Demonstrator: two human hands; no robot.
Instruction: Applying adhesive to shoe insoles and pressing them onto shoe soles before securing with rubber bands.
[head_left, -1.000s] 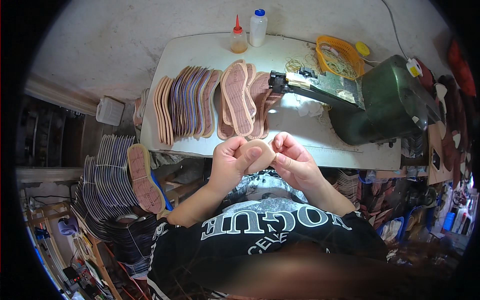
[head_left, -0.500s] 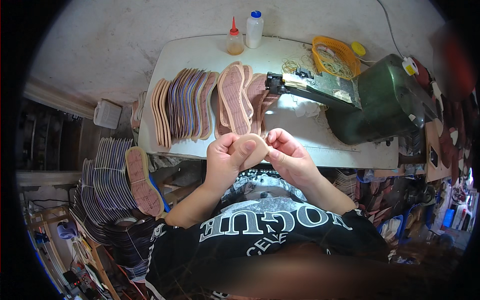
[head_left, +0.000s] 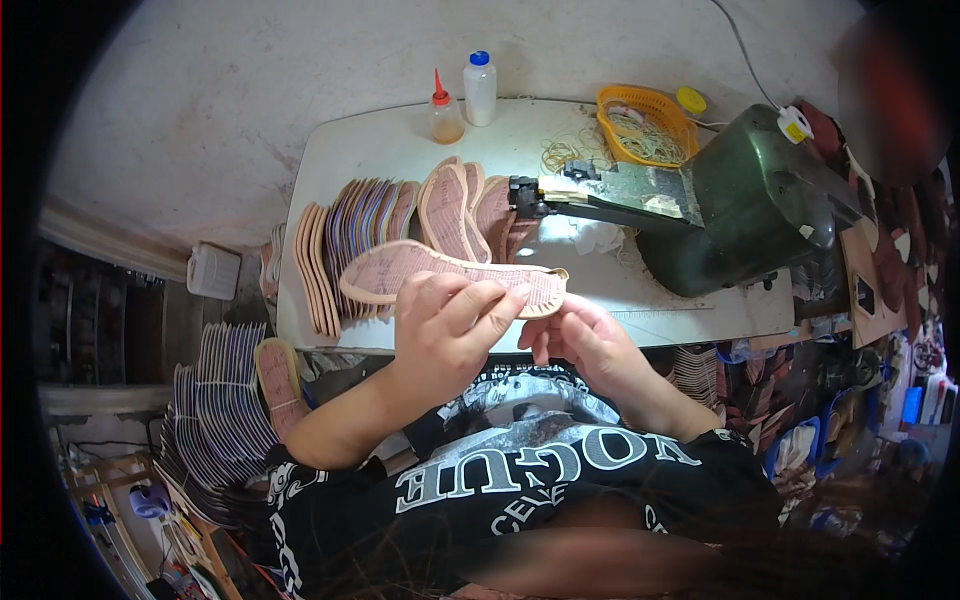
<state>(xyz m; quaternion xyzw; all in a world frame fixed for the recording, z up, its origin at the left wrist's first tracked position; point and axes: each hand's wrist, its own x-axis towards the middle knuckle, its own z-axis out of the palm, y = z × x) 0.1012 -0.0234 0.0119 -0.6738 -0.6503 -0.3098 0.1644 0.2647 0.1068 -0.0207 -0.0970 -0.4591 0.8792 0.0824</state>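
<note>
A pink shoe insole [head_left: 400, 268] lies flat and sideways in the air just in front of the white table [head_left: 400, 150], its toe pointing left. My left hand [head_left: 448, 325] grips its middle from the near side, fingers curled over the top. My right hand [head_left: 585, 340] pinches its heel end at the right. Behind the held piece, a fanned row of more insoles [head_left: 360, 215], pink and purple, lies on the table.
A green sewing machine [head_left: 740, 200] fills the table's right side. At the back stand a red-tipped glue bottle [head_left: 445, 110], a white bottle with a blue cap [head_left: 480, 88] and an orange basket [head_left: 645, 120] of rubber bands. More insoles [head_left: 215, 400] are stacked low on the left.
The insole, seen end-on between both hands before, has been turned flat and sideways. My left hand has shifted along it toward the middle.
</note>
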